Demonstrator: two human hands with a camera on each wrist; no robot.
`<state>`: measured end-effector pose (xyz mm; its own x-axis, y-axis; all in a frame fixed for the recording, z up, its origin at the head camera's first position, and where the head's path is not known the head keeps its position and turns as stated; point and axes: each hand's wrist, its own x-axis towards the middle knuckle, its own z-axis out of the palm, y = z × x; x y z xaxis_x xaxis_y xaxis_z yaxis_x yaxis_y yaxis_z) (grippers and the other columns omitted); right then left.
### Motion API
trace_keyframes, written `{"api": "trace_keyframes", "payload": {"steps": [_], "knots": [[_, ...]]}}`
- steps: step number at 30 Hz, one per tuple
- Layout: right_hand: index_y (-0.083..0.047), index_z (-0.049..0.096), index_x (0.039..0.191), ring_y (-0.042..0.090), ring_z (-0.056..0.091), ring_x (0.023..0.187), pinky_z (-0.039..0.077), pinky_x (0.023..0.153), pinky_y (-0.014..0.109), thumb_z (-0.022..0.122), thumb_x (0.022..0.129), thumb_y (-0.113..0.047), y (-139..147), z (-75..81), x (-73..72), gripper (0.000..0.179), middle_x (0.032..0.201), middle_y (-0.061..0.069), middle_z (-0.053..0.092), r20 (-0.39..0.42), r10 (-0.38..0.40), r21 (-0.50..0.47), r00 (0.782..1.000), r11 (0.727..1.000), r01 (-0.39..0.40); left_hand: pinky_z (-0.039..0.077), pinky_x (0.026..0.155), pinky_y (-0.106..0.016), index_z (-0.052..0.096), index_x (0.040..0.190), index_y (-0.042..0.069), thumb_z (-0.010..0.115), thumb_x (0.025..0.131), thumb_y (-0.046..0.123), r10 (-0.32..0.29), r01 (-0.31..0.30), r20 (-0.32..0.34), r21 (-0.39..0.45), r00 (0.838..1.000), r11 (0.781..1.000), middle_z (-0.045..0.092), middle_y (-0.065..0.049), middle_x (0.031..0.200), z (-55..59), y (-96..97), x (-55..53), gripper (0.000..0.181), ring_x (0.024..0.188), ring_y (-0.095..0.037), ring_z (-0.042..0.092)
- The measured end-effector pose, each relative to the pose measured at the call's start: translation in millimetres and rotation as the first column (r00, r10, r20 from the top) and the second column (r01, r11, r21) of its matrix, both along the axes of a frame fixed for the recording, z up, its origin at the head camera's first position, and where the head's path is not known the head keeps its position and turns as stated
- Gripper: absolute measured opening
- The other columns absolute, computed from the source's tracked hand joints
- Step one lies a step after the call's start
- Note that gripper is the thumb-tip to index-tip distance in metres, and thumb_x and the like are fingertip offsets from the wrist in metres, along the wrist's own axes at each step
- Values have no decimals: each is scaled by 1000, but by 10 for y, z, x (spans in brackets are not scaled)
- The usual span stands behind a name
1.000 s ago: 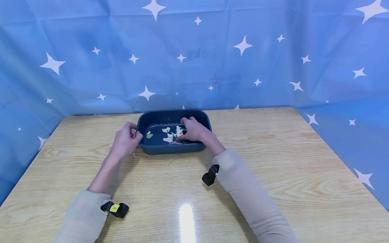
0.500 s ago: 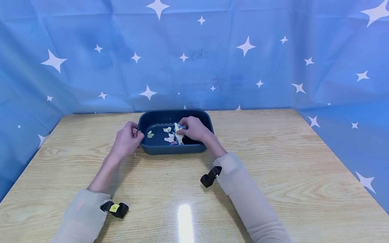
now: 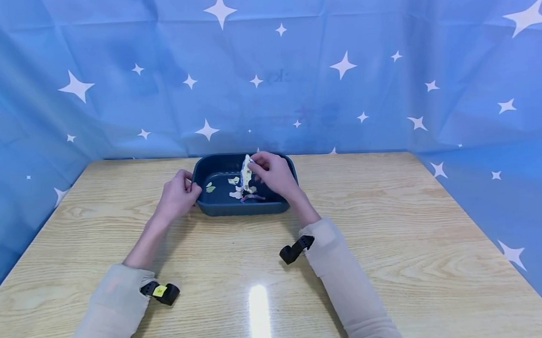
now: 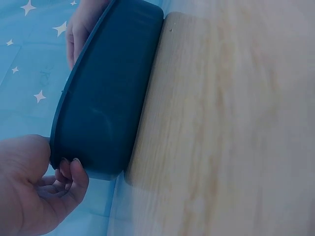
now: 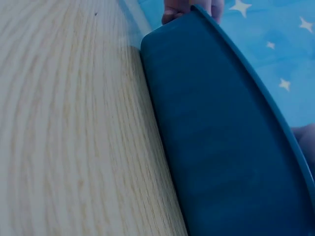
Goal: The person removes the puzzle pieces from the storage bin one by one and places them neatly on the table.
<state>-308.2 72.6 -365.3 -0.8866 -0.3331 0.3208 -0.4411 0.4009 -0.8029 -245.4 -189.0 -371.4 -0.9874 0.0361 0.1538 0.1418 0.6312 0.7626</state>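
Note:
A dark blue rectangular bin (image 3: 241,209) with rounded corners stands at the far side of the table. My left hand (image 3: 176,196) grips its left rim, thumb over the edge and fingers curled against the outer wall, as the left wrist view shows of the bin wall (image 4: 103,98). Over the bin, my right hand (image 3: 276,175) pinches a crumpled whitish wrapper (image 3: 246,174) with dark printing and blue edges, held upright. On the bin floor lie green leaf-like scraps (image 3: 210,188), pale scraps (image 3: 236,194) and a thin purple-pink strip (image 3: 253,197). In the right wrist view the bin wall hides most of the right hand.
The wood-grain table (image 3: 221,272) extends around the bin, with a bright light reflection near its front. A blue cloth (image 3: 295,97) with white stars hangs right behind the table's back edge. Black cameras sit on both sleeves.
My right hand has closed on the wrapper among the scraps and lifted it up from the bin floor, uncovering the purple-pink strip. The left hand keeps its hold on the rim.

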Motion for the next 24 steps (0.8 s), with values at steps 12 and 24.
{"api": "trace_keyframes", "payload": {"steps": [12,24], "knots": [[2,67,114,42,65,73,62,67,47,70,96,-13,108,29,-4,24,90,19,71,-60,1,-303,998,953,-19,55,59,-27,50,121,-11,48,96,7,-3,3,16,-10,1000,1000,55,-9,81,5,8,10,31,62,-19,65],[-2,67,119,35,63,76,62,66,40,66,99,-17,522,237,-5,25,90,17,67,2,-133,-280,991,952,128,53,60,-28,49,122,-11,48,97,7,-8,9,19,-17,1000,1000,56,-9,81,16,12,33,31,66,-23,66]]}}
